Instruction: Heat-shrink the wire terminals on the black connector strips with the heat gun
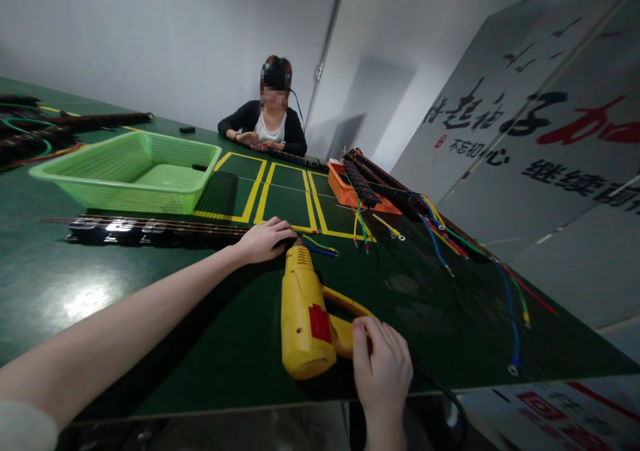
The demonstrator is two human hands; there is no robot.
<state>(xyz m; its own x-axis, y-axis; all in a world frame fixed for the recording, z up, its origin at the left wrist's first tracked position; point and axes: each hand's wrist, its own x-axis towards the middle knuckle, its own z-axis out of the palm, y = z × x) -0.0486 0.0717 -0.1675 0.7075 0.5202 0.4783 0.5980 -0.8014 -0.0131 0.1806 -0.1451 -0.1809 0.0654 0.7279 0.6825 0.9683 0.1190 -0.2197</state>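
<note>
Right hand: my right hand has its fingers clamped round the handle of one yellow heat gun, held just above the counter, nozzle towards the other hand.
Left hand: my left hand lays bent fingers, close together, over the end of one long black harness; I cannot tell whether they pinch it.
Wire ends: I count three past those fingertips, one red-tipped, one green-and-yellow, one blue.
Baskets: two; one green basket just behind the harness, one orange basket farther right with dark harnesses over it, too tangled for me to count.
Yellow outlines: three rectangles marked on the counter.
Co-worker: one person across from me, in a headset, both hands near another black strip.
Gun label: one red patch; I can read no lettering.
Wall writing: on the right wall I read 不忘初心 and 继续; the large line above includes 起 and 子.
</note>
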